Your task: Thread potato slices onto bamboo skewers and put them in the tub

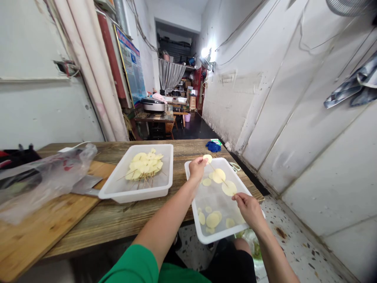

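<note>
My left hand (197, 169) pinches a small pale-yellow slice (207, 158), which looks like potato, at the far end of a thin wooden skewer (211, 168). Two larger round slices (218, 176) are threaded along the skewer. Near its other end, the fingers of my right hand (249, 206) are closed on the stick. Both hands are over a white plastic tray (203, 238), where several loose slices (212, 220) lie. To the left, a second white tray (107, 193) holds a pile of skewered slices (144, 165).
A cleaver (86, 184) and a clear plastic bag (53, 181) lie on a wooden board (59, 220) at left. Beyond the right tray are a blue cloth-like item (213, 146) and scissors (235, 167). The right tray overhangs the table's near edge, above my lap.
</note>
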A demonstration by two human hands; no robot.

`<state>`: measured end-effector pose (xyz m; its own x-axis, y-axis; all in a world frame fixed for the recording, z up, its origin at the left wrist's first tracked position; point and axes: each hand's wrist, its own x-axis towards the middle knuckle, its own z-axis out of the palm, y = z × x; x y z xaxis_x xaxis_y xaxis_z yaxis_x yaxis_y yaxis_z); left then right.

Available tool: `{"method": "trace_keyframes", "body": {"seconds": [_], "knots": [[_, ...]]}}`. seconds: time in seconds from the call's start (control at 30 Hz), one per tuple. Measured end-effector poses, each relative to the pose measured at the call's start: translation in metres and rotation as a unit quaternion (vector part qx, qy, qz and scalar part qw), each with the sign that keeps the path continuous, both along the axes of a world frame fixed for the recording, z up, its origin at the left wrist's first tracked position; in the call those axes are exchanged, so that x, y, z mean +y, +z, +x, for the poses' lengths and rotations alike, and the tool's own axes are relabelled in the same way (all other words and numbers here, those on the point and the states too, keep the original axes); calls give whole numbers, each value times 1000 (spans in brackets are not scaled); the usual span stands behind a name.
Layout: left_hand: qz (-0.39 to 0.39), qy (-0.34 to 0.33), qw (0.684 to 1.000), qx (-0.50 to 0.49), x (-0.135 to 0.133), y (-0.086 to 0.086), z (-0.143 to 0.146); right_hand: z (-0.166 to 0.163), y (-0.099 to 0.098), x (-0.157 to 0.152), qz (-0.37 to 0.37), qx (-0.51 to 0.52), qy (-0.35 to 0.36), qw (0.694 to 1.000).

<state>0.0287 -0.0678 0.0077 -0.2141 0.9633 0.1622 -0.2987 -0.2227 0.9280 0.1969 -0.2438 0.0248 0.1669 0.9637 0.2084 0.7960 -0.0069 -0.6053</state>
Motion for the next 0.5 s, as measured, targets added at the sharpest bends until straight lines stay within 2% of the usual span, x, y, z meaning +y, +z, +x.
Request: {"method": "trace_keyframes", "body": {"seconds": [0.13, 0.2, 0.33, 0.5], "knots": [[31, -9, 997, 70, -3, -2, 2, 0, -1, 1, 12, 8, -2, 1000], [27, -23, 997, 73, -5, 0, 3, 0, -1, 1, 23, 15, -2, 1000], [-53, -68, 996, -36, -9, 7, 2, -1, 0, 0, 47, 38, -1, 998], [-125, -139, 967, -174, -14, 15, -2, -2, 4, -4, 56, 63, -3, 996]]}}
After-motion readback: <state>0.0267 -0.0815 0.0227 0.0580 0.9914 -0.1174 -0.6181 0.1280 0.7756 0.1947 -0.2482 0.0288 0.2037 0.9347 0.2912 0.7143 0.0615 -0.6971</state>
